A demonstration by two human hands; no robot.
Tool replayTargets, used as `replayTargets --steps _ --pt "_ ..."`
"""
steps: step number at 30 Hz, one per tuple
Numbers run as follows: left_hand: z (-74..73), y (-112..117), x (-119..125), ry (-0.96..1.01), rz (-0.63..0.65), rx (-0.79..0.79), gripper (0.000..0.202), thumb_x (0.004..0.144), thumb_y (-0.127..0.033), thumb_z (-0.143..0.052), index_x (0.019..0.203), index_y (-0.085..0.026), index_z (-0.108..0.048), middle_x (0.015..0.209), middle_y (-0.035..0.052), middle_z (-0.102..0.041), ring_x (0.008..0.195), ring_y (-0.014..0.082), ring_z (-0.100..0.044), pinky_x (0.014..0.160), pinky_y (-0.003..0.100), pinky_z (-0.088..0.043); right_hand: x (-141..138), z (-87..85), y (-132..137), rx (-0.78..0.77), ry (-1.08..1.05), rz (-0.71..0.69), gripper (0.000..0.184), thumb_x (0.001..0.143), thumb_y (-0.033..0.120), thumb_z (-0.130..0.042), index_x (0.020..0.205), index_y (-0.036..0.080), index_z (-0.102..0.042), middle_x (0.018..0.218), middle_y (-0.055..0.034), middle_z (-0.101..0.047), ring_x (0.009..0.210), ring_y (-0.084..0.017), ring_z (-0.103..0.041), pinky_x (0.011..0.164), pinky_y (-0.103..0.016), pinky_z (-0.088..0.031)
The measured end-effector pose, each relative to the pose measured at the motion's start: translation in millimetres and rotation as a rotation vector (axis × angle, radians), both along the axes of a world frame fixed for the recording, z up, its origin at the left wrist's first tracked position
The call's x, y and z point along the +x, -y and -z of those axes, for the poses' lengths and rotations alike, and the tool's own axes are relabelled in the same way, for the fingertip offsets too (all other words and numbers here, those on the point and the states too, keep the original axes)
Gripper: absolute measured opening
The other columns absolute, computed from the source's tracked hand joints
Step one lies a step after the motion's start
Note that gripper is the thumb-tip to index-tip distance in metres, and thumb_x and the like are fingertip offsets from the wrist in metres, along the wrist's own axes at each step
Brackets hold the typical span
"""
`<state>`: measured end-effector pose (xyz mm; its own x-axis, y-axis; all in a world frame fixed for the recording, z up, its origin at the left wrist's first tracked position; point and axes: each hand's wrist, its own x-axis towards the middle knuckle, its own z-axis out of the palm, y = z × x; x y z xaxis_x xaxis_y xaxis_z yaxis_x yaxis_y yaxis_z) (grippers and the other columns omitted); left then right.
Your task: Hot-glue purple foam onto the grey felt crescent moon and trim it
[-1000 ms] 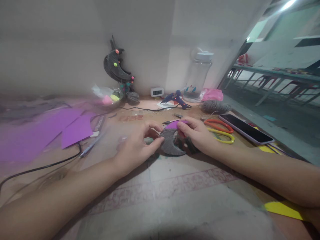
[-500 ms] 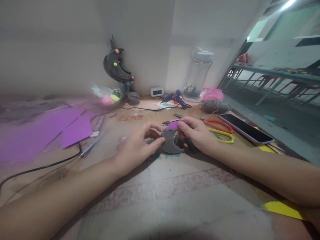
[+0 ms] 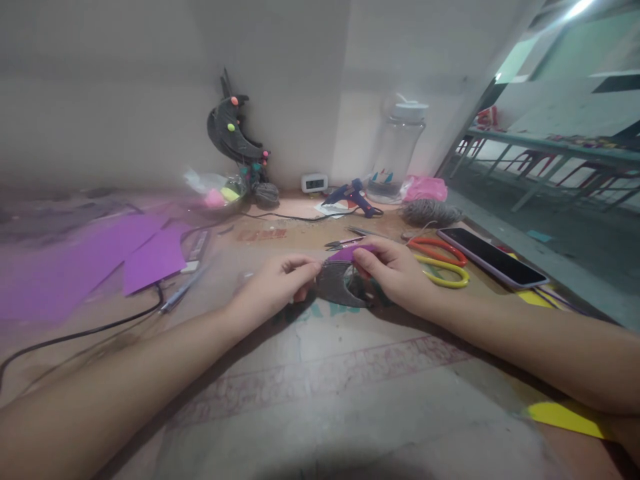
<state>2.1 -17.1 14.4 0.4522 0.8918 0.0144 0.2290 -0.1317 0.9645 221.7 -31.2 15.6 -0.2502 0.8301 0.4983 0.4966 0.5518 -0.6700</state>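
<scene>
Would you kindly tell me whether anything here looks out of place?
Nothing looks spilled, and the gray crescent between the left hand and right hand shows no obvious damage. Only the smartphone seems slightly odd: it lies askew near the right edge of the table, where it might get knocked off.

- Left hand [image 3: 285, 281] pinches the left edge of a dark grey crescent [image 3: 338, 288]
- Right hand [image 3: 395, 270] holds a purple piece [image 3: 345, 254] along the crescent's upper edge
- Orange handle [image 3: 444, 245] and yellow handle [image 3: 466, 276] lie near the phone [image 3: 493, 258]
- Blue glue gun [image 3: 353, 195] rests on the bench [image 3: 350, 413] near a white clock [image 3: 315, 183] and clear bottle [image 3: 397, 155]
</scene>
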Motion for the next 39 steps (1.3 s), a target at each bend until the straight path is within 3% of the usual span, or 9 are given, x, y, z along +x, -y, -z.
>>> replayTargets --steps 2,4,7,10,16,22,33,39 --pt "-1.2 1 0 0.016 0.042 -0.078 0.039 0.089 -0.039 -0.054 0.056 -0.019 -0.051 0.042 -0.0053 -0.043 0.040 0.0076 -0.040 0.044 0.022 -0.028 0 0.3 1 0.040 0.021 0.002 0.027 0.096 0.038 -0.052 0.088 0.019 -0.068 0.068 0.0005 -0.060 0.066 -0.014 -0.057 0.063 -0.027 -0.042" --pt "-2.8 3 0 0.051 0.088 -0.204 0.037 0.089 -0.041 -0.054 0.059 -0.019 -0.054 0.042 -0.0039 -0.050 0.037 0.0080 -0.043 0.043 0.022 -0.031 1 0.4 2 0.067 0.031 -0.005 0.025 0.097 0.035 -0.052 0.087 0.018 -0.069 0.068 0.0004 -0.062 0.065 -0.014 -0.058 0.062 -0.026 -0.043" --pt "-4.3 3 1 0.114 0.129 -0.354 0.033 0.086 -0.042 -0.059 0.069 -0.015 -0.066 0.064 0.0060 -0.071 0.048 0.0118 -0.060 0.049 0.024 -0.045 1 -0.4 4 0.107 0.049 -0.022 0.023 0.096 0.032 -0.053 0.090 0.018 -0.070 0.073 -0.0010 -0.067 0.067 -0.014 -0.060 0.063 -0.026 -0.044" --pt "-5.0 2 2 0.178 0.118 -0.400 0.030 0.083 -0.041 -0.062 0.075 -0.013 -0.069 0.076 0.0090 -0.076 0.058 0.0152 -0.067 0.055 0.026 -0.051 0 -1.9 7 0.145 0.074 -0.033 0.022 0.096 0.031 -0.053 0.093 0.018 -0.071 0.079 -0.0025 -0.070 0.071 -0.015 -0.062 0.066 -0.026 -0.047" --pt "-7.0 2 4 0.108 0.098 -0.366 0.036 0.087 -0.040 -0.057 0.068 -0.012 -0.070 0.063 0.0078 -0.072 0.054 0.0138 -0.065 0.054 0.025 -0.050 0 -2.1 9 0.213 0.104 -0.059 0.023 0.096 0.032 -0.053 0.093 0.018 -0.072 0.079 -0.0033 -0.070 0.070 -0.015 -0.063 0.069 -0.027 -0.049" --pt "-6.4 3 3 0.079 0.072 -0.331 0.035 0.090 -0.036 -0.055 0.070 -0.012 -0.070 0.070 0.0073 -0.074 0.058 0.0136 -0.068 0.058 0.025 -0.051 1 -1.2 10 0.291 0.141 -0.060 0.025 0.096 0.033 -0.054 0.090 0.016 -0.071 0.077 -0.0046 -0.071 0.072 -0.017 -0.066 0.068 -0.028 -0.050" --pt "-9.0 5 6 0.075 0.036 -0.332 0.025 0.084 -0.027 -0.057 0.067 -0.013 -0.071 0.069 0.0059 -0.074 0.056 0.0134 -0.067 0.058 0.026 -0.052 -1 -4.8 13 0.278 0.176 -0.102 0.026 0.097 0.031 -0.053 0.086 0.014 -0.071 0.069 -0.0045 -0.067 0.075 -0.018 -0.067 0.069 -0.028 -0.051" --pt "-7.1 5 7 0.094 0.045 -0.324 0.027 0.084 -0.031 -0.059 0.069 -0.013 -0.071 0.072 0.0077 -0.075 0.057 0.0147 -0.068 0.059 0.027 -0.053 0 -2.8 11 0.283 0.162 -0.064 0.025 0.096 0.030 -0.054 0.089 0.013 -0.072 0.075 -0.0060 -0.071 0.074 -0.017 -0.068 0.069 -0.027 -0.051"
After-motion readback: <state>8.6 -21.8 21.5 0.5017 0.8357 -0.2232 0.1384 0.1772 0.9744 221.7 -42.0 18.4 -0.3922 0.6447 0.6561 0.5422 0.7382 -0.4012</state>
